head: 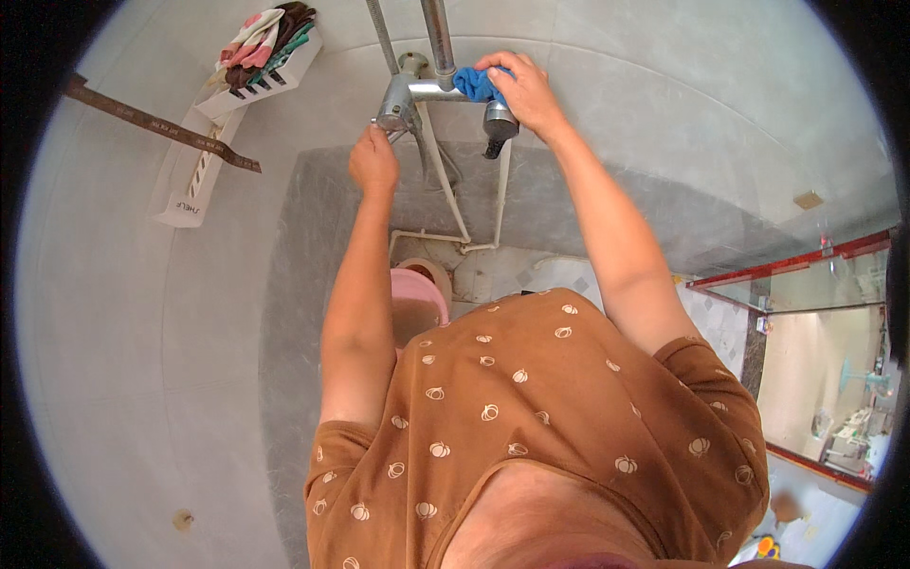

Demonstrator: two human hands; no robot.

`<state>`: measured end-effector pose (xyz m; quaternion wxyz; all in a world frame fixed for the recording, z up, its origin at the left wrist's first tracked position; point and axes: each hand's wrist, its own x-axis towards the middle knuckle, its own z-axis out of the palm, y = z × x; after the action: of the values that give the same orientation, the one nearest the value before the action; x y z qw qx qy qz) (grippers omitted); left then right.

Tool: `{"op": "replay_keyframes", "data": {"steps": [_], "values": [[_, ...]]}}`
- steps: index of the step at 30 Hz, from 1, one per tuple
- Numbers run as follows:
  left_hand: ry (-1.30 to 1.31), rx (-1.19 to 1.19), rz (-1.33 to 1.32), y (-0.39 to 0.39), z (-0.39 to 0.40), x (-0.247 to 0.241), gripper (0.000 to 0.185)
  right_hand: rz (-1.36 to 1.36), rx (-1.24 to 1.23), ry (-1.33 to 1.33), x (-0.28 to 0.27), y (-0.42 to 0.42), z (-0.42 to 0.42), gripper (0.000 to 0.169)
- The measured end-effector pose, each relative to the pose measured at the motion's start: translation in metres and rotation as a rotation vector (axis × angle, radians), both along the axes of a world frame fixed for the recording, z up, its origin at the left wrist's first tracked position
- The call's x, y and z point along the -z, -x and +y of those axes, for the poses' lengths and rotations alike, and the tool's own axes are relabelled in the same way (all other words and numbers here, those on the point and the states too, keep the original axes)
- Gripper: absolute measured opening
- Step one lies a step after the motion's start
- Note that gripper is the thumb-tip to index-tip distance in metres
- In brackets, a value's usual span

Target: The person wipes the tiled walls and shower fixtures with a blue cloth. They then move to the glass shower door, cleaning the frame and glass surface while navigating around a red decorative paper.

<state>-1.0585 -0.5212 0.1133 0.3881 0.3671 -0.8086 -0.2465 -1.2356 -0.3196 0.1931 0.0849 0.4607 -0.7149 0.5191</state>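
Observation:
A chrome shower mixer is fixed to the tiled wall ahead of me, with a metal riser pipe and a flexible hose rising from it. My right hand presses a crumpled blue cloth against the right part of the mixer's bar. Just below that hand is a round fitting with a dark spout. My left hand pinches a thin metal part under the mixer's left end, likely its lever. The fingertips hide most of that part.
A white wall shelf at the left holds bunched cloths. A brown printed strap stretches before it. White pipes run down the wall. Below stands a pink basin. A red-framed glass panel and a person are at right.

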Motion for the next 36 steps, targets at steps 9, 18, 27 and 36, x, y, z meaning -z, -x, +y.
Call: {"op": "replay_keyframes", "data": {"steps": [9, 18, 27, 36], "values": [[0.229, 0.198, 0.308, 0.019, 0.038, -0.055, 0.040, 0.244, -0.011, 0.083, -0.008, -0.043, 0.032, 0.014], [0.254, 0.171, 0.002, 0.013, 0.037, -0.061, 0.036, 0.406, -0.042, 0.348, -0.058, -0.068, -0.007, 0.016], [0.229, 0.218, 0.054, 0.009, 0.036, -0.058, 0.033, 0.822, 0.077, -0.257, -0.027, -0.084, -0.077, 0.016], [0.279, 0.208, 0.092, 0.012, 0.015, -0.037, 0.052, 0.108, -0.067, -0.172, -0.018, -0.106, -0.029, 0.027]]}}
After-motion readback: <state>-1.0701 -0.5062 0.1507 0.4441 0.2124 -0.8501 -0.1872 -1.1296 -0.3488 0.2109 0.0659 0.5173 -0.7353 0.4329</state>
